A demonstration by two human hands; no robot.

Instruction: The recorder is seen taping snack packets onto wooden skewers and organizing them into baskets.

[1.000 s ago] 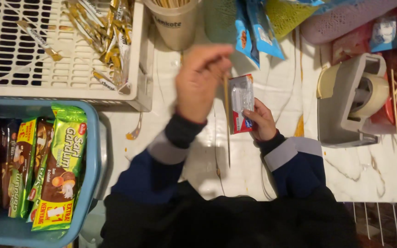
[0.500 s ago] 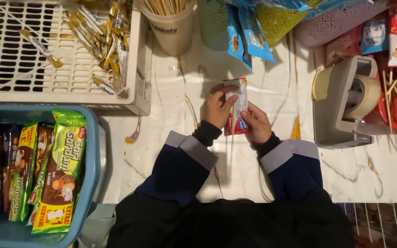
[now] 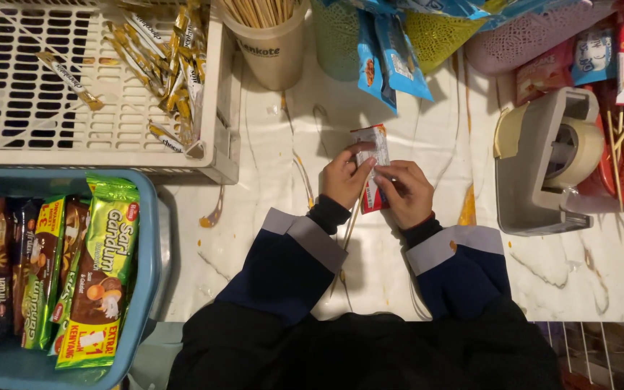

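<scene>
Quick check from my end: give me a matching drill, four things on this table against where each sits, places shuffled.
Things:
1. small snack packet
2. tape dispenser
3. green biscuit packs
4. cup of wooden sticks

Places:
A. in the blue basket, lower left
B. held between left hand and right hand
C. top centre, beside the white crate
D. right of the hands

Pairs: 1-B, 2-D, 3-A, 4-C

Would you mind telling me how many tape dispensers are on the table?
1: the grey tape dispenser stands at the table's right side, just right of the right hand. Others may lie outside the view.
</scene>
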